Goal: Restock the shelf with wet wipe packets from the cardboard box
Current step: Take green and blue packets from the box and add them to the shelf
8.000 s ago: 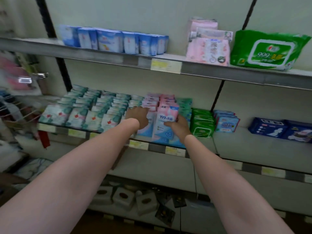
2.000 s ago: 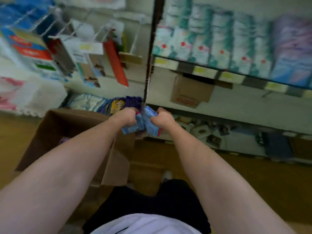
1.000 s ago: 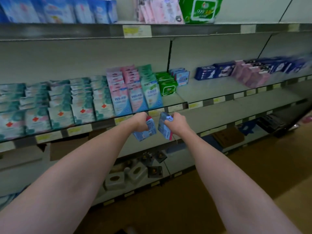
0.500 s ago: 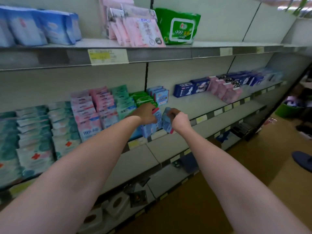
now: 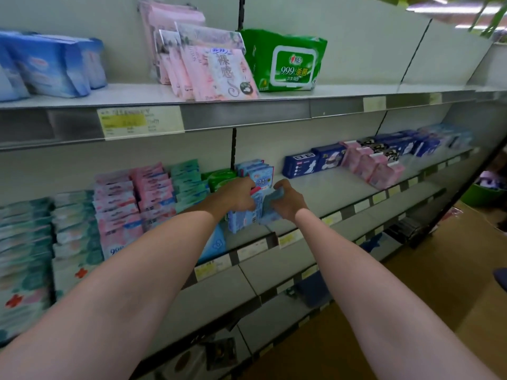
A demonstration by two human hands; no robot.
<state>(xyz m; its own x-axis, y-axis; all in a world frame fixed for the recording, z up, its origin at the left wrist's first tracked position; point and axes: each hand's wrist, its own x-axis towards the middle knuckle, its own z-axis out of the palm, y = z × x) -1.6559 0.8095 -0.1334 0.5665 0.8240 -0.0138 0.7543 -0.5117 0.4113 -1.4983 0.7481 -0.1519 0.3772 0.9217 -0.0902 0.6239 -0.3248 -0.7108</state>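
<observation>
Both of my hands are over the middle shelf (image 5: pixel 323 187), just in front of a small row of blue wet wipe packets (image 5: pixel 260 171). My left hand (image 5: pixel 237 196) grips a stack of blue wet wipe packets (image 5: pixel 242 219) whose lower end rests near the shelf surface. My right hand (image 5: pixel 288 201) is closed on another blue packet (image 5: pixel 271 208) pressed against that stack. Green packets (image 5: pixel 219 178) stand directly left of the blue row. The cardboard box is out of view.
Teal, pink and blue packet rows (image 5: pixel 115 215) fill the shelf to the left. Dark blue and pink boxes (image 5: pixel 365 157) stand further right, with bare shelf between. The upper shelf holds a large green wipes pack (image 5: pixel 288 61) and pink packs (image 5: pixel 208 67).
Since 2 s ago I turned from the cardboard box on the floor up to the shelf. Both hands carried the blue packets forward and onto the middle shelf by the blue row.
</observation>
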